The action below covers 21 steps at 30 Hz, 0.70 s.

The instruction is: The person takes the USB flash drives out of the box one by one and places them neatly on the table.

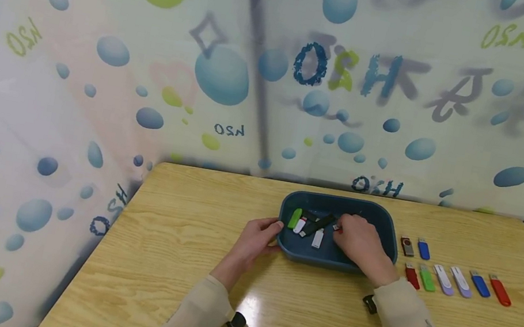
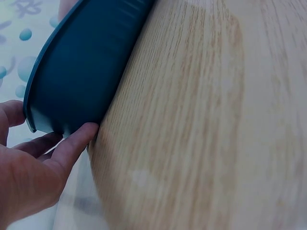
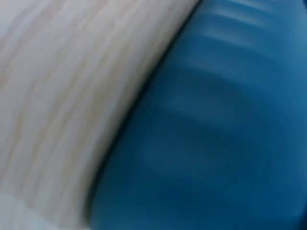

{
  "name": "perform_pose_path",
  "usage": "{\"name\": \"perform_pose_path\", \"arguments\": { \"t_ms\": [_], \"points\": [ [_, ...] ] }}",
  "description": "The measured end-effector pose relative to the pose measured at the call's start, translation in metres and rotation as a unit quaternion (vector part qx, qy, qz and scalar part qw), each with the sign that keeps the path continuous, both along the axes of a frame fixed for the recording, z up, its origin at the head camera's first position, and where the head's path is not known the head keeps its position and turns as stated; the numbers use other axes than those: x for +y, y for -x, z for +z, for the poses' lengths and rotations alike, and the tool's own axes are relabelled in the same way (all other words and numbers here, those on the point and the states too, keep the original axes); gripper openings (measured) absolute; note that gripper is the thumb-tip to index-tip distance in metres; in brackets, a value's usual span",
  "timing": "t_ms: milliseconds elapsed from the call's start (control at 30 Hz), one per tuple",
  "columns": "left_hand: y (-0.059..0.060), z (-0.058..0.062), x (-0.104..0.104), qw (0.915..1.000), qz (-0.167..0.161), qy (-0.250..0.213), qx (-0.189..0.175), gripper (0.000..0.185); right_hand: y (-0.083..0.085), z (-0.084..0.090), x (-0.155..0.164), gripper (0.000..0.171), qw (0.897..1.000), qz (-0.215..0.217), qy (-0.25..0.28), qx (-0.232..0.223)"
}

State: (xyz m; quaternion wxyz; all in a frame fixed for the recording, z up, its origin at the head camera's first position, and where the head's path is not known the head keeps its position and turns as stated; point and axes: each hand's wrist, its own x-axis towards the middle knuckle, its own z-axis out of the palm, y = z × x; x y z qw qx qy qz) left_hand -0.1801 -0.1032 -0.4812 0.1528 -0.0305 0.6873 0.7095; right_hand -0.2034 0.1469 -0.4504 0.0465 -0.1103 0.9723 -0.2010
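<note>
A dark blue plastic bin (image 1: 293,254) stands on the table and holds several USB flash drives, among them a green one (image 1: 295,218), a red-and-white one (image 1: 301,225), a long black one (image 1: 318,226) and a white one (image 1: 318,238). At its left end my left hand (image 1: 257,238) holds the bin between fingers at the rim and a digit low on the outer wall. Inside, on the right, my right hand (image 1: 359,240) pinches a USB flash drive (image 1: 336,227); only its metal plug shows past the fingertips. The right wrist view is blurred and shows just the bin's outer wall (image 3: 206,143).
Right of the bin, USB flash drives lie in two rows on the wooden table (image 1: 160,262). The back row has a brown-and-silver one (image 1: 407,246) and a blue one (image 1: 423,249). Several lie in front, ending with a red one (image 1: 500,291). A patterned wall (image 1: 259,122) rises behind.
</note>
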Motion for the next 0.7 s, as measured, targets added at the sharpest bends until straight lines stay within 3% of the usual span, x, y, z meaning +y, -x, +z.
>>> {"name": "perform_pose_path", "arguments": {
  "t_ms": [700],
  "points": [
    [0.000,0.000,-0.001,1.0000,-0.006,0.002,0.000,0.050,-0.020,0.050,0.060,0.024,0.998,-0.038,0.049,0.025]
  ]
}}
